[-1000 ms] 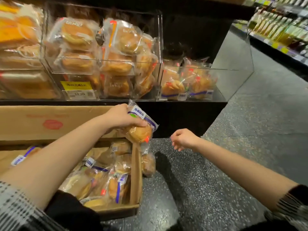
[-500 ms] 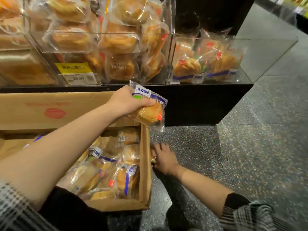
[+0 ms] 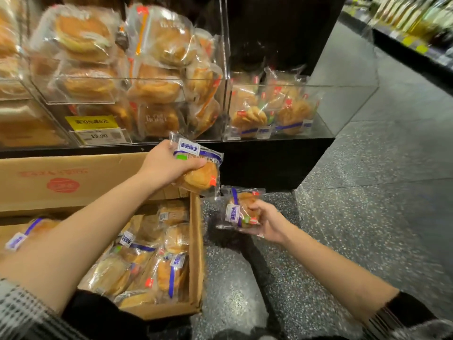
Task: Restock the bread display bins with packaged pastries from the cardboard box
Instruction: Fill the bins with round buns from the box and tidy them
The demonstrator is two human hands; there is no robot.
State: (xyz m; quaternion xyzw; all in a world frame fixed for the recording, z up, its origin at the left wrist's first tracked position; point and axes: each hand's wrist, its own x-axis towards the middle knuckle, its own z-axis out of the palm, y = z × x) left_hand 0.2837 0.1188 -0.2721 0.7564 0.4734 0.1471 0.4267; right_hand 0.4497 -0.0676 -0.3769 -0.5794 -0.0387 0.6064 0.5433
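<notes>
Looking down from the head camera, we see our left hand (image 3: pixel 166 165) raised in front of the black base of the display, its fingers (image 3: pixel 193 165) curled over the top of a packaged pastry (image 3: pixel 199 176). The thumb is hidden behind the wrapper, so the golden bun bulges out below and to the right of the knuckles, with its blue-and-white label poking up above them. This packet hangs just above the far right corner of the cardboard box (image 3: pixel 197 253).

Our right hand (image 3: pixel 266 223) is lower, out over the speckled floor (image 3: pixel 367 217) just beside the box's right wall. It holds a second pastry packet (image 3: pixel 241 209) from underneath: the palm cradles the wrapper, the thumb presses on top of the bun, and the other fingers curl beneath the plastic. The packet's label faces left, toward the box.

The box sits on the floor against the display and holds many more wrapped pastries (image 3: pixel 147 261) lying loosely on one another.

Above, the clear display bins (image 3: pixel 343 99) line the shelf. The rightmost bin holds only a few packets (image 3: pixel 269 111) standing along its front wall, while the bins to its left are piled high with larger bagged buns (image 3: pixel 157 69). A yellow price tag (image 3: pixel 87 121) is fixed to the front.
</notes>
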